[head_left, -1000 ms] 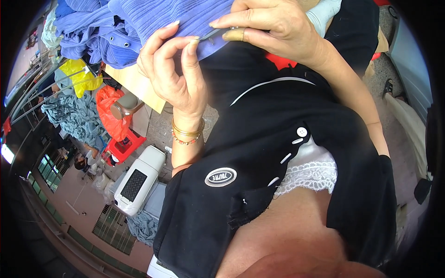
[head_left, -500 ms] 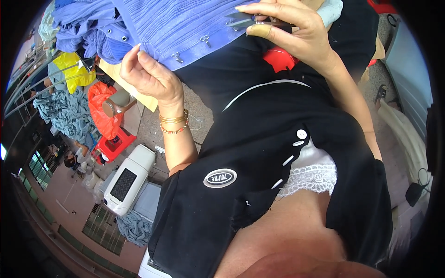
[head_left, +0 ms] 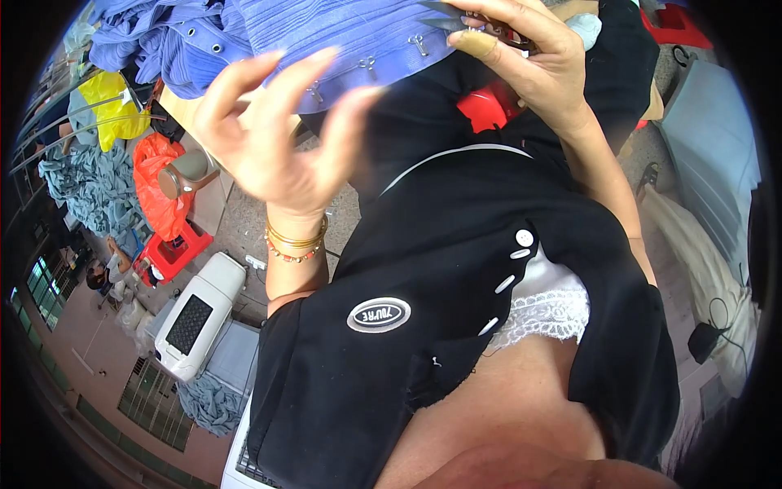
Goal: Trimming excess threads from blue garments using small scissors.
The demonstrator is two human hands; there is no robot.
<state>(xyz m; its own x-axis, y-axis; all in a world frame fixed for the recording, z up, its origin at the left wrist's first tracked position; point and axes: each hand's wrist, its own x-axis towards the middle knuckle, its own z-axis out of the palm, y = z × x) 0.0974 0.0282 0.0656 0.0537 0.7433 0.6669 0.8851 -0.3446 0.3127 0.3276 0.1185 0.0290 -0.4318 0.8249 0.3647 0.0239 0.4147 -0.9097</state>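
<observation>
One pair of snips (head_left: 444, 24) points lengthwise leftward, right fingers (head_left: 509, 65) gripping; left fingers (head_left: 342, 130) splay, empty; three hooks (head_left: 418, 45) dot the blue garment (head_left: 326, 41)!

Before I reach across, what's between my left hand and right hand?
The head view shows the blue garment with small metal fittings, and black cloth beside it, between left hand and right hand.

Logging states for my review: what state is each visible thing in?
Left hand: open, blurred, apparently holding nothing
Right hand: gripping snips
Snips: held, blades seemingly parted
Ribbed blue garment: spread out
Metal fittings: lined along garment's edge
Grey-blue cloth heap: crumpled
</observation>
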